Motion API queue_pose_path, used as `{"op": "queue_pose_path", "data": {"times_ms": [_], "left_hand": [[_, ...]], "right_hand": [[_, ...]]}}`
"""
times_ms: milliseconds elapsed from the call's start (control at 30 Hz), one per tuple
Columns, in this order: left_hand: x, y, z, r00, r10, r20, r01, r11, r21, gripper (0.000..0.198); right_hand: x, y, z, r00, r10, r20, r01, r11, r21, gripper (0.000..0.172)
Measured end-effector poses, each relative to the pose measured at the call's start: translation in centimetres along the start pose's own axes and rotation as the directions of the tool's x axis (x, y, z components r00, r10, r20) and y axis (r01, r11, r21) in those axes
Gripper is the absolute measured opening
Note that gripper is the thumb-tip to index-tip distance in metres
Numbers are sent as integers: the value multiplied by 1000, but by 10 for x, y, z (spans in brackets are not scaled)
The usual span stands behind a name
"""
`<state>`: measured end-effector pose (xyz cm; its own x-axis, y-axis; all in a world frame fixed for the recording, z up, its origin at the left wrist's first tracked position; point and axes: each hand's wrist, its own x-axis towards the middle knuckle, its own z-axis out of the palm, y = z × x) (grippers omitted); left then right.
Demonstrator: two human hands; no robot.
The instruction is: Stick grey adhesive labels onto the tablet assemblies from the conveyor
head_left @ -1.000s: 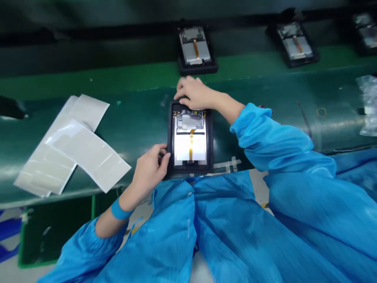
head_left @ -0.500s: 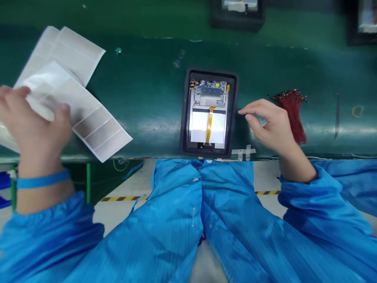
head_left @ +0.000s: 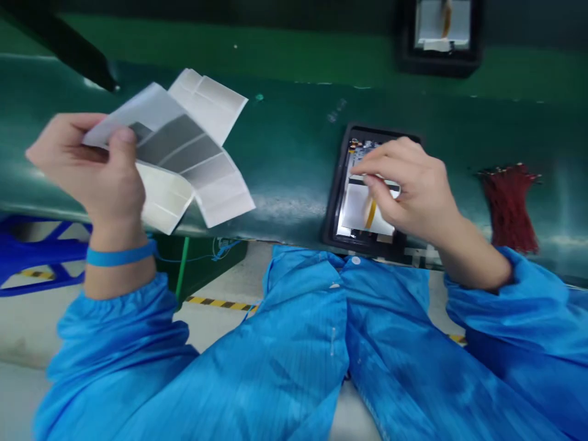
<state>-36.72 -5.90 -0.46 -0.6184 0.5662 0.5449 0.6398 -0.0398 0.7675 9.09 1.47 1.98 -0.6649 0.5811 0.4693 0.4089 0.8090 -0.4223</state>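
Observation:
My left hand (head_left: 87, 160) is shut on a lifted stack of pale label sheets (head_left: 184, 147), which have grey rectangular patches and bend over my fingers. My right hand (head_left: 408, 190) lies over a tablet-like device (head_left: 356, 208) set in a black fixture tray (head_left: 331, 211). Its fingertips are at the device's upper middle, beside an orange flex strip (head_left: 370, 213). That hand hides much of the device, so I cannot tell whether the fingers pinch anything.
The tray sits on a green conveyor belt (head_left: 285, 202). A bundle of dark red wires (head_left: 509, 208) lies to its right, and another black tray (head_left: 438, 37) stands farther along. A blue rack (head_left: 41, 251) and a floor with striped yellow-black tape lie below the belt's edge.
My left hand has gone from the fixture to the sheets and lifted them off the belt. My right hand has moved from beside the tray onto the device. The view has shifted.

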Motion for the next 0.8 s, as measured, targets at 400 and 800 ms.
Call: {"op": "queue_pose_path", "data": {"times_ms": [400,800], "left_hand": [[-92,131,11,983,70,168,8,905,-425,25],[-109,135,15,963,133,234,-31,919,-394,25]], "right_hand": [[89,-98,50,973,-165,-160,147,982,-119,33],[80,-86,46,998,-27,56,13,973,229,36]]}}
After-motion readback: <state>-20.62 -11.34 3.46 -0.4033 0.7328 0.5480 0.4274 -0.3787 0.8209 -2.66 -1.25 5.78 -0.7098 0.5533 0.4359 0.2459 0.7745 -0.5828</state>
